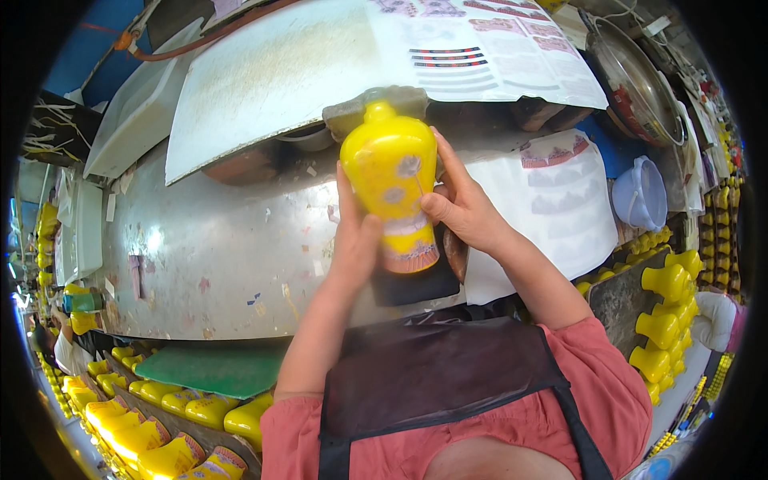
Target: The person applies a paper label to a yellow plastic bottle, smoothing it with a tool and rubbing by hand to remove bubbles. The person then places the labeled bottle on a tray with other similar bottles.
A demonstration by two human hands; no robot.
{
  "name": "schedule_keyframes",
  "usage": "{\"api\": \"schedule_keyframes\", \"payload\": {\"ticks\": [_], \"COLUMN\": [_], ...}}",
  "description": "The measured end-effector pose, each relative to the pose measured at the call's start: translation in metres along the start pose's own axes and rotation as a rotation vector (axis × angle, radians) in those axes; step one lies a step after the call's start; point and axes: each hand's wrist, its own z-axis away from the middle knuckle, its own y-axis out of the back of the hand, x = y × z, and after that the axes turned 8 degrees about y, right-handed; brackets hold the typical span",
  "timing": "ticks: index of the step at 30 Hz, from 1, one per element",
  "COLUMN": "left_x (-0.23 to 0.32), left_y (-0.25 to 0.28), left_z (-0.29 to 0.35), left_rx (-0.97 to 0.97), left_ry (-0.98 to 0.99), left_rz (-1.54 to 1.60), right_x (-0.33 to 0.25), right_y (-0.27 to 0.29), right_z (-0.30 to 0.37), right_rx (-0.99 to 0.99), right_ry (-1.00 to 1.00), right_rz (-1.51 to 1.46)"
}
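Between my two hands is a glossy yellow vase (376, 164), its narrow neck pointing away from me and its foot toward me. Pale purple flower patterns mark its body, and a patterned band runs round the foot. My left hand (354, 240) presses along the vase's left side, its fingers partly hidden and a little blurred. On the other side, my right hand (464, 200) grips the vase, thumb on the front and fingers along the edge. A dark cloth or pad (412, 290) lies under the foot end. The neck end is beside a grey block (336, 118).
A metal worktop (216, 240) spreads to the left, dotted with paper scraps. A raised white board (272, 72) bears printed decal sheets (488, 48). More decals lie on a white sheet (560, 192) beside a pale blue bucket (640, 196). Yellow vases (156, 440) stand in rows at both sides.
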Motion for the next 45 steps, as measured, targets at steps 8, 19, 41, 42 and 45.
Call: {"api": "schedule_keyframes", "payload": {"ticks": [8,19,41,42,45], "left_x": [0.0,0.049,0.038,0.035,0.024], "left_y": [0.003,-0.008,0.0,0.0,-0.005], "left_z": [0.0,-0.015,-0.017,-0.016,-0.007], "left_rx": [0.012,0.206,0.17,0.18,0.129], "left_ry": [-0.01,-0.308,-0.214,-0.156,-0.091], "left_rz": [0.018,-0.959,-0.642,-0.503,-0.148], "right_x": [-0.008,-0.035,-0.021,-0.021,-0.021], "right_y": [0.005,-0.002,0.006,0.008,0.012], "right_z": [0.004,-0.02,-0.019,-0.016,-0.008], "right_rx": [-0.026,0.078,0.042,0.025,0.035], "right_ry": [-0.068,0.112,0.106,0.052,0.094], "right_rz": [0.011,0.42,0.178,0.125,0.22]}}
